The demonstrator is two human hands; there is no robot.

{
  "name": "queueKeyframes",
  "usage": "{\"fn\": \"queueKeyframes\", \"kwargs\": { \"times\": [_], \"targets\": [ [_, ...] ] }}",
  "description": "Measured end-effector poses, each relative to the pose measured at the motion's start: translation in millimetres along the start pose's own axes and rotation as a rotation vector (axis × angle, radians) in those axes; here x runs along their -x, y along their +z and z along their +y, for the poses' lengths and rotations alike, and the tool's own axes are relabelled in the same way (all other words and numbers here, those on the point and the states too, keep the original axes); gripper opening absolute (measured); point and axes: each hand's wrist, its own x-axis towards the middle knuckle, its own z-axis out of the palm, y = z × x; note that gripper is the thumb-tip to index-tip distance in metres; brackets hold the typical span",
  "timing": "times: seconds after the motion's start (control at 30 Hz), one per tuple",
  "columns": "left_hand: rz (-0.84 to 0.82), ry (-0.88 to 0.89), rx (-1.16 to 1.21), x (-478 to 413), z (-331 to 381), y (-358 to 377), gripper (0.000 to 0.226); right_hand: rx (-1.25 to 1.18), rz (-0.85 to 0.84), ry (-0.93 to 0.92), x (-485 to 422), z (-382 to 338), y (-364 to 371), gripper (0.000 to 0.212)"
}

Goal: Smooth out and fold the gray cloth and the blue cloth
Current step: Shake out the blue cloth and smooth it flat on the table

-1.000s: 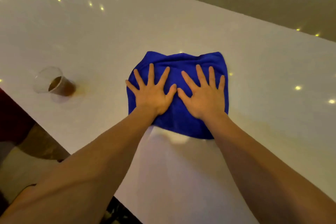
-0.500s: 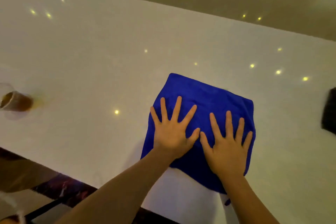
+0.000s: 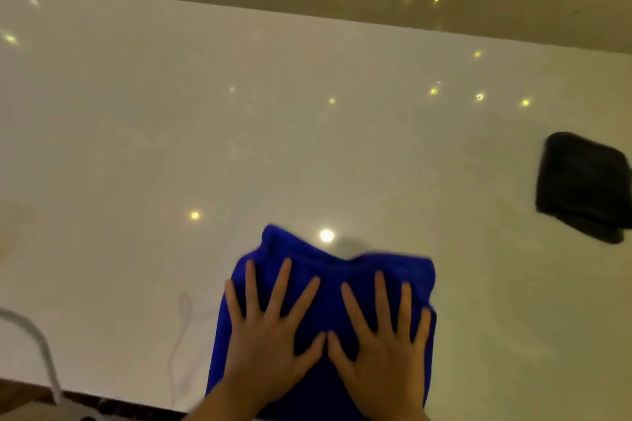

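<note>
The folded blue cloth (image 3: 328,287) lies on the glossy white table (image 3: 239,147) near its front edge. My left hand (image 3: 270,342) and my right hand (image 3: 383,345) press flat on it side by side, fingers spread, thumbs almost touching. The cloth's far edge is bunched up a little between the two hands. A dark gray cloth (image 3: 581,184), folded into a compact rectangle, rests at the right side of the table, well apart from both hands.
A white cord (image 3: 34,342) curves over the table's front left edge. The table's far edge runs across the top of the view, with floor beyond it. Light spots reflect on the tabletop.
The view has swung up and to the right: the cup has left the frame and the gray cloth has come fully into view. Both hands stay flat on the blue cloth, whose far edge now bunches.
</note>
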Motion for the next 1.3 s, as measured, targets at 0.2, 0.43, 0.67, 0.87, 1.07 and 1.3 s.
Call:
{"fn": "queueKeyframes", "kwargs": {
  "times": [0.2, 0.43, 0.67, 0.87, 1.07, 1.3],
  "targets": [
    [0.158, -0.184, -0.014, -182, -19, -51, 0.076, -0.013, 0.190, -0.060, -193, 4, -63, 0.067],
    [0.154, -0.262, -0.007, -336, -56, -90, 0.082, 0.019, 0.193, -0.098, -359, 10, -97, 0.070],
    [0.178, -0.245, -0.011, -296, -47, -74, 0.077, 0.043, 0.205, -0.117, -323, 16, -87, 0.073],
    [0.160, -0.144, 0.005, -172, -26, -40, 0.075, 0.034, 0.181, -0.115, -193, 18, -51, 0.070],
    [0.093, -0.087, -0.009, -13, -5, 4, 0.075, 0.036, 0.114, -0.082, -28, 4, -5, 0.071],
    [-0.067, -0.017, 0.067, 97, 14, -22, 0.085, -0.025, -0.048, 0.023, 101, -13, -25, 0.079]
  ]
}}
